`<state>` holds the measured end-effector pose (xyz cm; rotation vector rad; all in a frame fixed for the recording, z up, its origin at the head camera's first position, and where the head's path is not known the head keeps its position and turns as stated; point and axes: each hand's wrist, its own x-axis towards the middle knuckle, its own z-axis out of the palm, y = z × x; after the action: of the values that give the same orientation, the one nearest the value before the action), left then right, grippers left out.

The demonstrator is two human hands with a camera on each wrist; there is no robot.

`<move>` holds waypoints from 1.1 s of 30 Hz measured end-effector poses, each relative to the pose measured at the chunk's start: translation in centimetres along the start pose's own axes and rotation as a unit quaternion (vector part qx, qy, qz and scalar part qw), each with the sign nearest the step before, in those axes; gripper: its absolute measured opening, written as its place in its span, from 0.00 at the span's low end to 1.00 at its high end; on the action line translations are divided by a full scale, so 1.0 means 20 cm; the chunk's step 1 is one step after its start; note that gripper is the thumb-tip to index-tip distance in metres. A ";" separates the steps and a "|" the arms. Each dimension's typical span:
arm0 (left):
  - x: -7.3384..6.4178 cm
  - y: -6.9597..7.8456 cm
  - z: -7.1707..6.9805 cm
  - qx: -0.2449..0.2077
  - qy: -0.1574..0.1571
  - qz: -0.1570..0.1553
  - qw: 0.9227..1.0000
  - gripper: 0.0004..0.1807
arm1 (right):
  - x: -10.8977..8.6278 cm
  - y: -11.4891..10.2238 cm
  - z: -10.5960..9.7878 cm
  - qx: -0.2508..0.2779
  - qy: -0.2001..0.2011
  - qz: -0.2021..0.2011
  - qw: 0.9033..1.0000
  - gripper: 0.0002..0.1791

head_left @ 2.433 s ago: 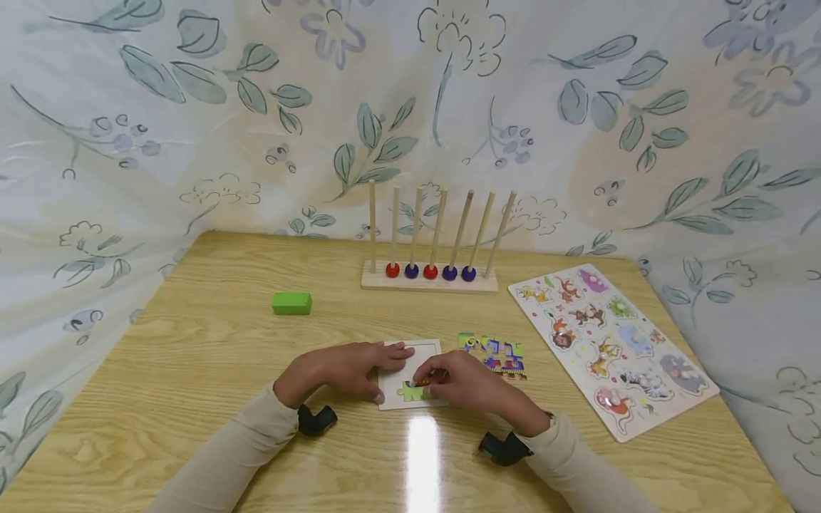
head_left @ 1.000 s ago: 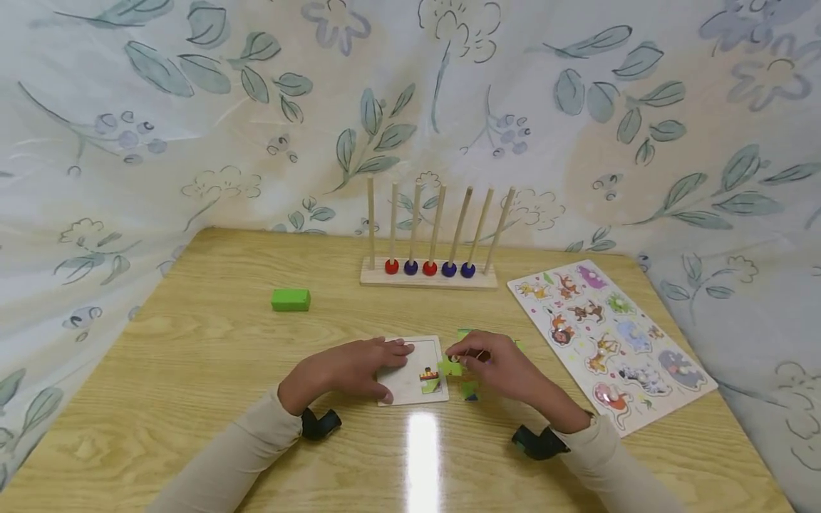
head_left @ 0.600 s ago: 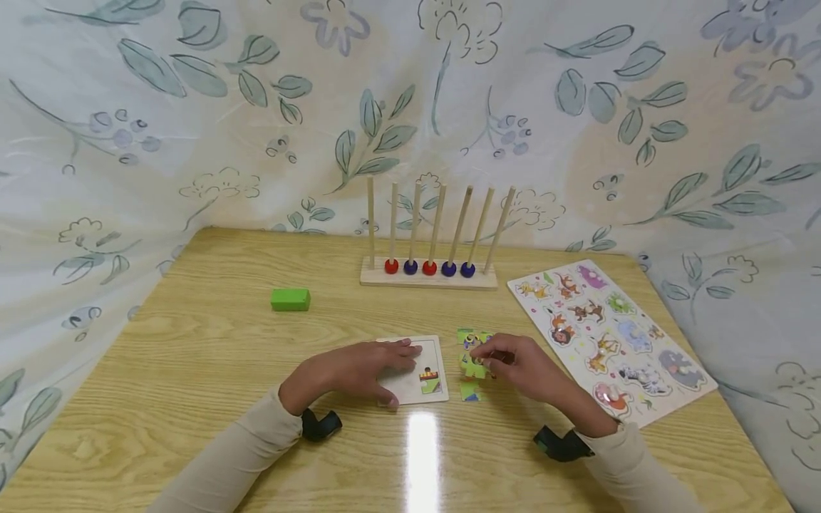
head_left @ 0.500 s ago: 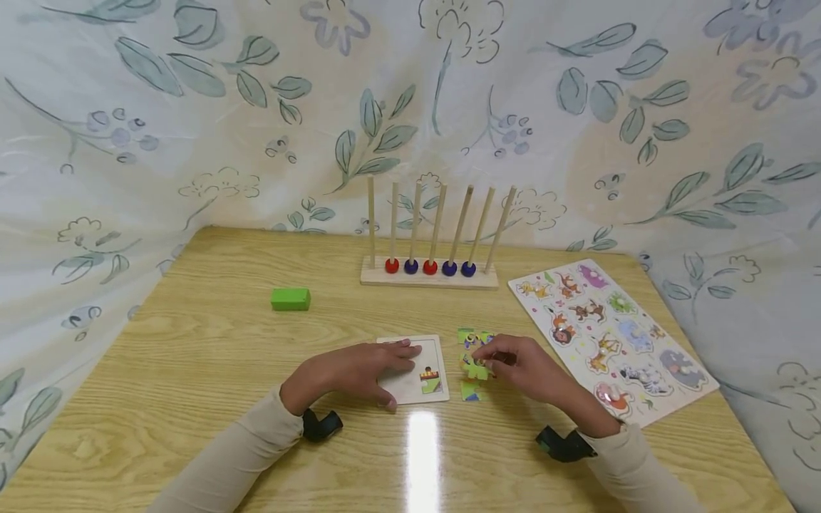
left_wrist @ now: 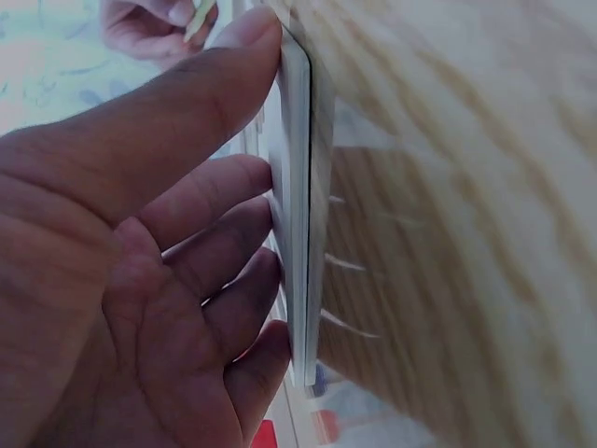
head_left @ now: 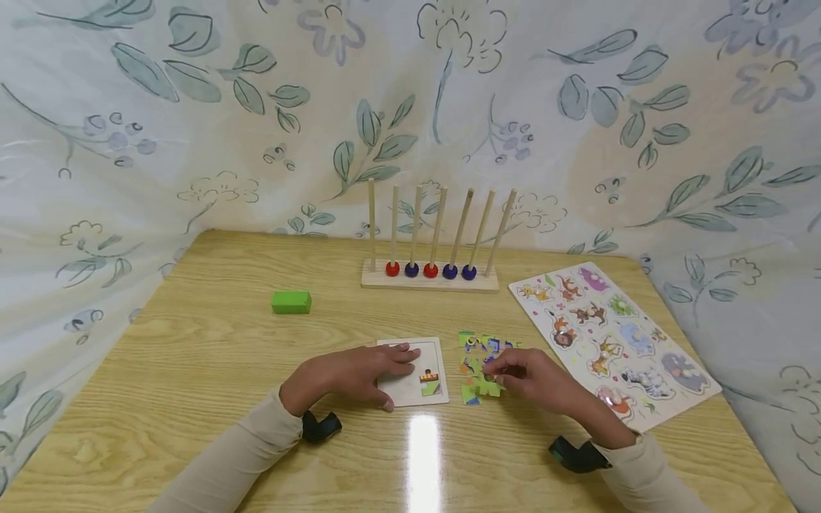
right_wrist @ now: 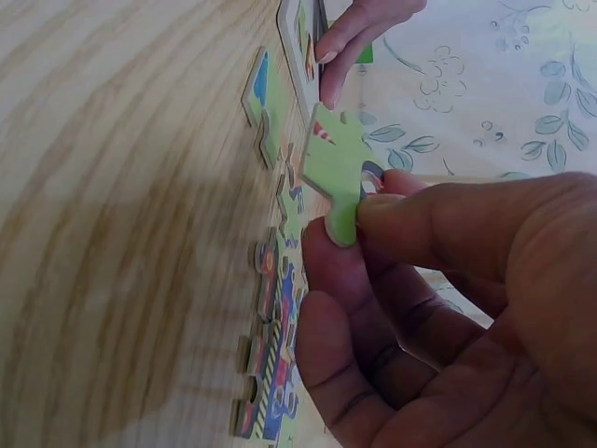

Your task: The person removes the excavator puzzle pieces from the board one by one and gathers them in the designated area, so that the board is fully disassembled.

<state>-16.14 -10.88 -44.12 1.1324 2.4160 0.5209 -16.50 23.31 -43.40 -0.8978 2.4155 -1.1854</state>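
Observation:
My left hand (head_left: 355, 372) rests spread on the left side of a pale puzzle board (head_left: 428, 353). In the left wrist view, its thumb (left_wrist: 201, 103) and fingertips lie along the board's edge. One jigsaw piece (head_left: 430, 383), red, yellow and green, sits in the board's lower right corner. My right hand (head_left: 535, 379) pinches a green jigsaw piece (right_wrist: 331, 154) between thumb and fingers, tilted above the wood in the right wrist view. Below and beside it lie several loose jigsaw pieces (head_left: 471, 343) in green, blue and yellow, partly hidden by the hand.
At the back stands a wooden peg rack (head_left: 430, 283) with red and blue beads. A green block (head_left: 291, 302) lies at the left. An animal knob puzzle (head_left: 603, 335) is angled at the right, close to my right forearm. A patterned cloth (head_left: 256, 142) hangs behind the table.
My right hand has carried the green jigsaw piece from over the board rightward to the loose pieces, then slightly further right and nearer me. My left hand stays on the board, fingers shifted a little.

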 end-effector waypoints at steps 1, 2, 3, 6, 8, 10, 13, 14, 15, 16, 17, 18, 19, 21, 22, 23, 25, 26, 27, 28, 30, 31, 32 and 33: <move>0.00 0.00 0.00 0.001 0.000 0.002 1.000 0.38 | 0.00 0.00 0.00 0.001 -0.003 0.000 1.000 0.10; 0.00 -0.01 0.00 0.004 -0.001 0.003 1.000 0.38 | -0.01 0.00 -0.01 -0.001 -0.004 0.000 1.000 0.10; 0.00 -0.01 0.00 0.005 -0.001 0.004 1.000 0.38 | -0.01 0.00 -0.01 -0.002 -0.005 -0.001 1.000 0.10; -0.01 -0.01 -0.01 0.005 0.000 0.009 1.000 0.39 | -0.02 0.01 -0.02 -0.009 -0.008 -0.006 1.000 0.09; -0.01 -0.02 -0.01 0.003 0.000 0.010 1.000 0.39 | -0.02 0.01 -0.02 -0.014 -0.006 -0.011 1.000 0.09; -0.01 -0.02 -0.01 0.000 0.000 0.009 1.000 0.39 | -0.02 0.01 -0.02 -0.016 -0.005 -0.012 1.000 0.09; -0.01 -0.02 -0.01 -0.001 0.000 0.006 1.000 0.39 | -0.02 0.01 -0.02 -0.012 -0.004 -0.007 1.000 0.08; -0.01 -0.02 -0.01 -0.001 -0.001 0.005 1.000 0.39 | -0.02 0.01 -0.02 -0.010 -0.006 -0.003 1.000 0.08; -0.01 -0.02 -0.01 -0.003 -0.002 0.002 1.000 0.39 | -0.02 0.01 -0.02 -0.008 -0.008 0.000 1.000 0.08; -0.01 -0.02 -0.01 -0.004 -0.003 0.001 1.000 0.40 | -0.02 0.02 -0.02 -0.007 -0.010 0.004 1.000 0.09; -0.01 -0.02 0.00 -0.005 -0.004 -0.002 1.000 0.40 | -0.03 0.02 -0.02 -0.009 -0.012 0.007 1.000 0.09; -0.02 -0.02 0.00 -0.005 -0.003 -0.002 1.000 0.40 | -0.03 0.02 -0.02 -0.011 -0.014 0.009 1.000 0.09; -0.01 -0.02 0.00 -0.005 -0.004 -0.003 1.000 0.41 | -0.03 0.03 -0.01 -0.011 -0.017 0.010 1.000 0.09; -0.01 -0.02 0.00 -0.006 -0.004 -0.005 1.000 0.41 | -0.03 0.04 -0.01 -0.015 -0.020 0.009 1.000 0.10; -0.01 -0.02 0.00 -0.006 -0.003 -0.003 1.000 0.41 | -0.03 0.04 -0.01 -0.016 -0.023 0.009 1.000 0.11; -0.01 -0.02 0.00 -0.006 -0.003 -0.002 1.000 0.41 | -0.04 0.04 -0.01 -0.016 -0.025 0.007 1.000 0.11; -0.01 -0.02 0.00 -0.008 -0.004 -0.001 1.000 0.41 | -0.04 0.05 -0.01 -0.018 -0.028 0.003 0.999 0.11; -0.01 -0.02 -0.01 -0.009 -0.004 -0.001 1.000 0.41 | -0.04 0.05 -0.01 -0.019 -0.029 0.001 0.999 0.11; -0.01 -0.02 -0.01 -0.010 -0.004 0.000 1.000 0.41 | -0.04 0.05 -0.01 -0.019 -0.028 -0.001 0.999 0.11; -0.01 -0.02 -0.01 -0.011 -0.004 0.000 1.000 0.41 | -0.04 0.05 -0.01 -0.021 -0.028 -0.003 0.999 0.11; -0.02 -0.02 -0.01 -0.012 -0.004 0.000 1.000 0.41 | -0.04 0.05 -0.01 -0.026 -0.025 -0.007 0.999 0.11; -0.02 -0.02 -0.01 -0.012 -0.003 0.001 1.000 0.41 | -0.04 0.05 -0.01 -0.029 -0.023 -0.009 0.999 0.12; -0.02 -0.02 -0.01 -0.010 -0.002 0.002 1.000 0.41 | -0.03 0.06 -0.01 -0.033 -0.022 -0.010 0.999 0.12; -0.02 -0.01 -0.01 -0.009 -0.001 0.003 1.000 0.41 | -0.03 0.05 -0.01 -0.037 -0.021 -0.011 0.999 0.12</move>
<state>-16.19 -11.46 -43.95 1.1328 2.4027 0.5426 -16.52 24.38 -44.14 -0.9626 2.4373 -1.0800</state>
